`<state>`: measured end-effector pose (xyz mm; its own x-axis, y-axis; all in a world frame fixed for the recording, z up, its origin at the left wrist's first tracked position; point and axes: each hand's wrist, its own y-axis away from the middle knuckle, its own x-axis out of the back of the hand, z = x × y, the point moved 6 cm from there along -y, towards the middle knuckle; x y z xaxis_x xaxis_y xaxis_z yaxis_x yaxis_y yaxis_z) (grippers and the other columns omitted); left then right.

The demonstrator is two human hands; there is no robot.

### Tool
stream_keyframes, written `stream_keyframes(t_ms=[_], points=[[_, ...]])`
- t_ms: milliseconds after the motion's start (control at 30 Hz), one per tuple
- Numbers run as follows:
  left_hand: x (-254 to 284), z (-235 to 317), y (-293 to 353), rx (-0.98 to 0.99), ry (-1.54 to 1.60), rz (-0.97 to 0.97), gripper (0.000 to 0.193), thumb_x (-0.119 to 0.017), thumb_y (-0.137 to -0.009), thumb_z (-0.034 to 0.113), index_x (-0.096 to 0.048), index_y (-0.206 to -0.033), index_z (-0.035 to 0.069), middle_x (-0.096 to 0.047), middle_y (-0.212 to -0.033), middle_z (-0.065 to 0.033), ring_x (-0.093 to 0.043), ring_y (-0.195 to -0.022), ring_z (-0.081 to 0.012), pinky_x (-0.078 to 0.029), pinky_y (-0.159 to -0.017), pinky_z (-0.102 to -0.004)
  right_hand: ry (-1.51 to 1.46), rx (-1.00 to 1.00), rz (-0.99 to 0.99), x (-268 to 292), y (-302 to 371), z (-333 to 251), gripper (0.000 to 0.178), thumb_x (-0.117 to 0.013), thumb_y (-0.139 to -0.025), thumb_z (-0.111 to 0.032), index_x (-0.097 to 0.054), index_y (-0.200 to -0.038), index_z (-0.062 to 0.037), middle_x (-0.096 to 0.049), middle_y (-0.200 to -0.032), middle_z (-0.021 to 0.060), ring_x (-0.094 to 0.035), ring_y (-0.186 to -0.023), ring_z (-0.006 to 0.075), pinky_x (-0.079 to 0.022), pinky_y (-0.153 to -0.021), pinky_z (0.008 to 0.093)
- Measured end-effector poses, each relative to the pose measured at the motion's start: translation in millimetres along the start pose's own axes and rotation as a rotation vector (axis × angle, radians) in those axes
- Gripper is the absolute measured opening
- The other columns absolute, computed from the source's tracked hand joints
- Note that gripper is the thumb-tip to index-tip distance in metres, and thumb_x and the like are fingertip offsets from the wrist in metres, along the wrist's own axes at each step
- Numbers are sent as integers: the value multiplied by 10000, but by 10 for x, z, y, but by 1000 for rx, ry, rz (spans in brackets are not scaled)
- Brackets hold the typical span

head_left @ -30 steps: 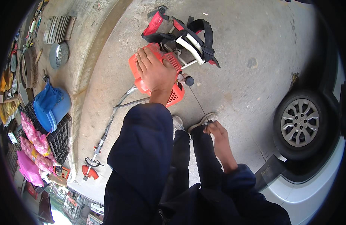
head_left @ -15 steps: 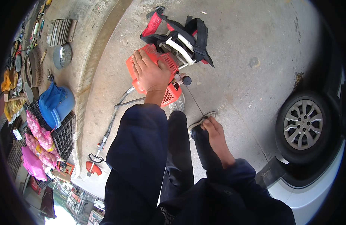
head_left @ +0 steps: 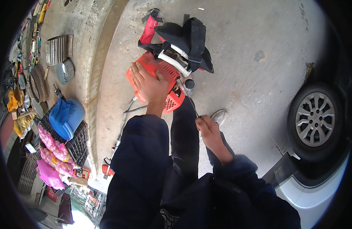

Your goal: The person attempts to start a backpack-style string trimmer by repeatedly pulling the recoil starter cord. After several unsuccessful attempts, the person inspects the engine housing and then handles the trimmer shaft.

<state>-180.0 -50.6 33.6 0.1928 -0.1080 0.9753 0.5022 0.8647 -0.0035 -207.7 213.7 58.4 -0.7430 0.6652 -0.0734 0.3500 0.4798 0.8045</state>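
Observation:
A red-housed backpack engine (head_left: 175,102) with a white tube frame (head_left: 172,63) stands on the concrete. My left hand (head_left: 150,87) lies flat on its red cover, fingers stretched out. A thin starter cord (head_left: 192,104) runs from the engine's side to my right hand (head_left: 212,138), closed at the cord's end. The pull handle itself is hidden by the fingers. Black and red harness straps (head_left: 197,40) are heaped at the far side of the frame. From the near left side of the engine, a flexible shaft (head_left: 124,124) leads toward a red part (head_left: 106,170), partly covered by my left sleeve.
At right is a parked car's wheel (head_left: 315,119). A low curb (head_left: 92,76) runs along the left. Beyond it are a blue bucket (head_left: 74,118), pink net bags (head_left: 53,145), a finned metal part (head_left: 58,49) and a round metal piece (head_left: 65,71). My shoe (head_left: 219,116) is on the concrete.
My right hand has come up and left, nearer the engine, and less cord shows. My left hand stays on the cover. My right shoe now shows farther right, and the view has shifted slightly.

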Motion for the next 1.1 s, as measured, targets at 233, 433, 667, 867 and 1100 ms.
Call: stream_keyframes(t_ms=[233, 433, 667, 867, 1100], points=[[8, 17, 14, -18, -39, -2, 810, -690, -883, 218, -352, -1546, -103, -370, -1619, -315, -334, -1533, -475, -276, -1271, -546, -167, 154, 24, -154, -834, -40, 331, -579, -1073, -286, -663, -974, 19, -652, -820, 93, -591, -795, 173, -485, -777, 328], [-5, 14, 11, -33, -22, -12, 819, -690, -880, 219, -341, -1552, -93, -365, -1623, -307, -323, -1540, -467, -268, -1273, -545, -155, -36, 5, -254, -609, -188, 426, -582, -1087, -362, -611, -860, -3, -555, -700, 30, -504, -670, 142, -433, -655, 335], [13, -33, 65, -2, -30, -25, 839, -707, -864, 233, -347, -1553, -80, -361, -1633, -290, -314, -1547, -460, -251, -1280, -544, -503, -313, 174, 994, 2787, -662, 359, -560, -1071, -310, -691, -1164, 11, -643, -934, 19, -573, -881, 98, -462, -873, 245], [8, -8, 74, -30, -37, -5, 837, -715, -858, 223, -350, -1546, -86, -362, -1629, -299, -314, -1543, -470, -252, -1278, -554, -140, -61, 36, 458, 1014, -387, 156, -621, -1052, -179, -638, -1054, -24, -611, -918, 8, -529, -876, 79, -447, -782, 261], [-9, -10, 2, -29, -23, -22, 838, -720, -868, 221, -342, -1546, -93, -358, -1625, -315, -313, -1541, -476, -266, -1270, -557, 113, -24, 107, -417, -1711, 409, 292, -613, -1006, -301, -709, -1103, -43, -744, -1042, 237, -716, -1015, 387, -543, -883, 438]])
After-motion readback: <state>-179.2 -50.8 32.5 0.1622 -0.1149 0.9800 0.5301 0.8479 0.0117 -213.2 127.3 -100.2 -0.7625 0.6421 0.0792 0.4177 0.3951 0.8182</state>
